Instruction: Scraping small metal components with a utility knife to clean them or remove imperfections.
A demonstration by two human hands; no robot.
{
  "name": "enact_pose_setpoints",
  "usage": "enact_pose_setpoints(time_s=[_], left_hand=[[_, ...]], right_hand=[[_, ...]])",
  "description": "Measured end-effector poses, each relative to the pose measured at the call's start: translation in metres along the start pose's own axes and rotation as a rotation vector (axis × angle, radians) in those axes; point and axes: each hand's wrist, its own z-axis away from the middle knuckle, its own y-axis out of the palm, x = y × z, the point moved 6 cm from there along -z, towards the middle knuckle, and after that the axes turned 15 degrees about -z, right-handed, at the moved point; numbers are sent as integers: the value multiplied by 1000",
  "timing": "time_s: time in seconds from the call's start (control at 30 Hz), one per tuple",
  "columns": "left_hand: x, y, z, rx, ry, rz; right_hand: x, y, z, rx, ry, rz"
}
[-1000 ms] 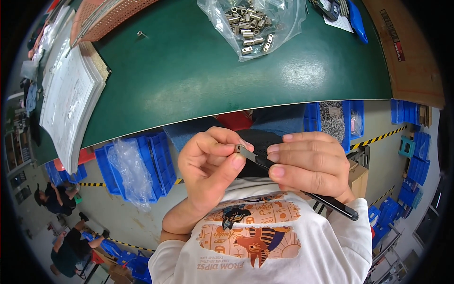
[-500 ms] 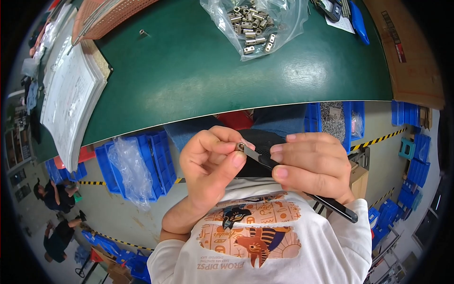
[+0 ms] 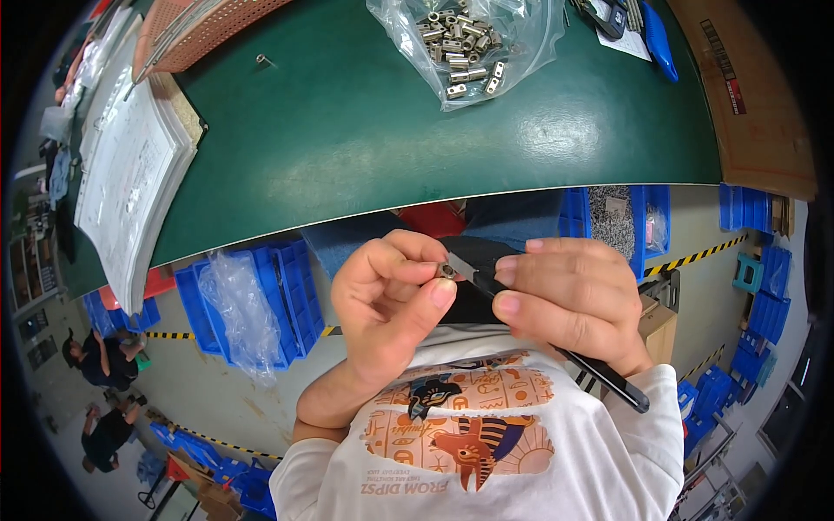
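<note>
My left hand (image 3: 380, 304) pinches a small metal sleeve (image 3: 446, 271) between thumb and fingertips, its round open end showing. Wrapped around the black handle of a utility knife (image 3: 605, 380), my right hand (image 3: 573, 293) holds it slantwise, with the handle's far end sticking out past the palm. The knife's blade (image 3: 461, 267) lies against or very close to the rim of the sleeve; actual contact is too small to make out. Both hands are above my lap, just off the table's near edge.
On the green table (image 3: 347, 139) lie a clear plastic bag (image 3: 530, 52) of similar metal sleeves, one loose sleeve (image 3: 261, 59), a stack of papers (image 3: 130, 182) and an orange perforated tray (image 3: 204, 39). A cardboard box (image 3: 747, 95) stands at the right. Blue bins (image 3: 300, 295) sit below.
The knife blade has shifted from across the sleeve's opening to its upper edge, its angle now steeper. The sleeve has tipped slightly, and the knife's handle end has swung a little left.
</note>
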Motion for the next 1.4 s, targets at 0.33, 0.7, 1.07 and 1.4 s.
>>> enact_pose_setpoints(time_s=[0.33,0.7,1.07,1.4], left_hand=[[-2,2,-1,5,18,15],[-1,1,-1,-7,5,8],[-1,0,-1,-19,11,12],[-2,3,2,6,39,-46]], right_hand=[[-2,-3,-1,-7,79,-109],[1,1,-1,5,2,-38],[-1,-5,0,2,69,-133],[-7,1,3,-77,93,-214]])
